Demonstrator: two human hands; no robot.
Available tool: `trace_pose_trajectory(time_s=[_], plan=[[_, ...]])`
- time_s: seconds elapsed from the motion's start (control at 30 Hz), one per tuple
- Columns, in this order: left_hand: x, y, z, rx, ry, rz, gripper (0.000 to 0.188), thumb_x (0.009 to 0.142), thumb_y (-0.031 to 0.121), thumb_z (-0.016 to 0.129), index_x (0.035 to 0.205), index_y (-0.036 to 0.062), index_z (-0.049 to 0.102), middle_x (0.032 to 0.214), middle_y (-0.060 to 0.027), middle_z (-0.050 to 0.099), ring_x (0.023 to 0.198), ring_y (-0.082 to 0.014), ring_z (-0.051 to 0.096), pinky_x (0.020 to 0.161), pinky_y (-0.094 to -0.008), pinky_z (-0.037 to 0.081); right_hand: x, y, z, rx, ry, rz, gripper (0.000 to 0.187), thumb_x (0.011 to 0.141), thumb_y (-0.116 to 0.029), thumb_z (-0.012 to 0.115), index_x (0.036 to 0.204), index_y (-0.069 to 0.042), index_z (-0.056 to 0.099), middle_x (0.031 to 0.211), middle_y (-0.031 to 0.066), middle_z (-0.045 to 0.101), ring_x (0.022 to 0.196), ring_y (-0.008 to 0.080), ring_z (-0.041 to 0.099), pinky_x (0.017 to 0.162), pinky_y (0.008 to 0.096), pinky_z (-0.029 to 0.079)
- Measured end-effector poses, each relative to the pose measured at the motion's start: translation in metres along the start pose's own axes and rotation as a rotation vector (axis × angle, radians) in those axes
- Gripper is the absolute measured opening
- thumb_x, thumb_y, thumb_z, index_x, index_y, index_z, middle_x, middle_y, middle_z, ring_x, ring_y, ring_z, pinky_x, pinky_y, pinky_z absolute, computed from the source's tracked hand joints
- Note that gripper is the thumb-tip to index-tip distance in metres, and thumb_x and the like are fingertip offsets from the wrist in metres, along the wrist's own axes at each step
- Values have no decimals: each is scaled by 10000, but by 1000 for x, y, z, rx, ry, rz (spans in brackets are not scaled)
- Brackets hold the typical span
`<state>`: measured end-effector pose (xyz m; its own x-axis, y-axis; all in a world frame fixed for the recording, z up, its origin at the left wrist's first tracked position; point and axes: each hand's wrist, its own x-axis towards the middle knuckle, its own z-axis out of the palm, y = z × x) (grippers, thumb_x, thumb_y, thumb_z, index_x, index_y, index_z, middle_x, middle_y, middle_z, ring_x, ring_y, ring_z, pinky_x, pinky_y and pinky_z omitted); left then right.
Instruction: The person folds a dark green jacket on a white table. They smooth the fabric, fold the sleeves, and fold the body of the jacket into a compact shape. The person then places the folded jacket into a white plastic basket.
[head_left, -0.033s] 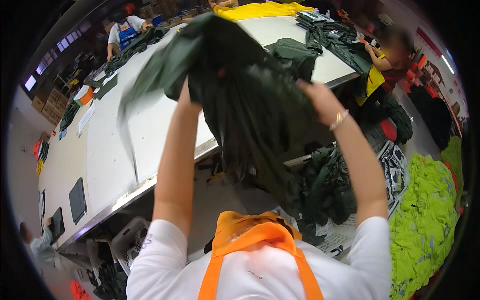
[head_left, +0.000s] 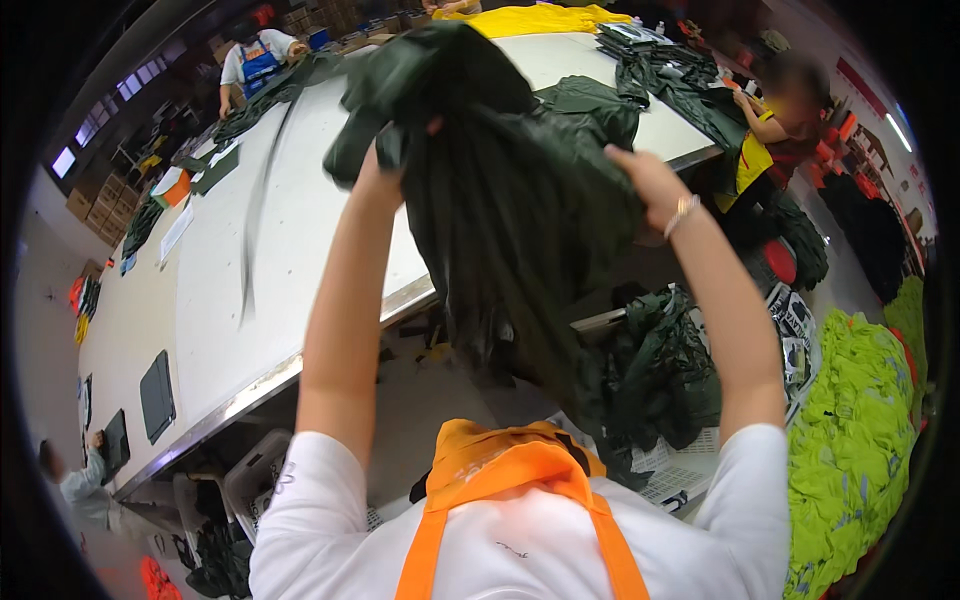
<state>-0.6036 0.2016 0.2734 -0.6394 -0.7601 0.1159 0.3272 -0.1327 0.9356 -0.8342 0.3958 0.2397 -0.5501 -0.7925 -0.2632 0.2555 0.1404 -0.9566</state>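
Note:
A dark green garment (head_left: 500,200) of thin, slightly shiny cloth is held up in front of me, over the near edge of the white table (head_left: 330,230). My left hand (head_left: 380,182) grips it at its left side, the fingers partly covered by folds. My right hand (head_left: 655,190) holds the right side, with its fingertips hidden behind cloth. Lower folds hang down past the table edge. To the left of the garment, a blurred thin dark strip (head_left: 262,200) shows above the tabletop; where it joins is unclear.
Below right, a white crate (head_left: 690,465) holds dark green garments. Yellow-green garments (head_left: 850,450) are heaped at the far right. Folded dark pieces (head_left: 157,398) lie on the table's left. People work at the table's far left, left and right sides.
The cloth that spread out to the left has swung in and bunched up above my left hand. The thin strip has swung upward. Both hands keep their hold.

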Motion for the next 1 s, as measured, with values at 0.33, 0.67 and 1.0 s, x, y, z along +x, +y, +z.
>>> trace_pose_trajectory(time_s=[0.33, 0.67, 1.0], plan=[[-65, 62, -53, -386, -255, 826, 340, 844, 200, 613, 1110, -10, 582, 1043, -129, 642, 948, -264, 611, 889, -381, 479, -99, -57, 150, -1012, 58, -1691, 285, 761, -54, 592, 1043, -31, 625, 853, 115, 659, 765, 279, 630, 750, 346, 501], [-117, 58, -96, 765, 58, 711, 333, 825, 156, 632, 1117, 2, 591, 998, -91, 645, 922, -189, 600, 853, -328, 470, -17, -49, 44, -1150, 416, -1341, 258, 750, -12, 590, 1002, -64, 603, 783, 215, 628, 775, 383, 620, 680, 428, 503], [-136, 210, -339, 494, 201, 831, 290, 924, 141, 482, 1156, -5, 576, 1056, -109, 630, 944, -186, 601, 843, -287, 496, -91, -129, 121, -1246, 258, -1825, 190, 803, -102, 635, 952, -38, 534, 727, 156, 575, 697, 362, 601, 607, 362, 483]])
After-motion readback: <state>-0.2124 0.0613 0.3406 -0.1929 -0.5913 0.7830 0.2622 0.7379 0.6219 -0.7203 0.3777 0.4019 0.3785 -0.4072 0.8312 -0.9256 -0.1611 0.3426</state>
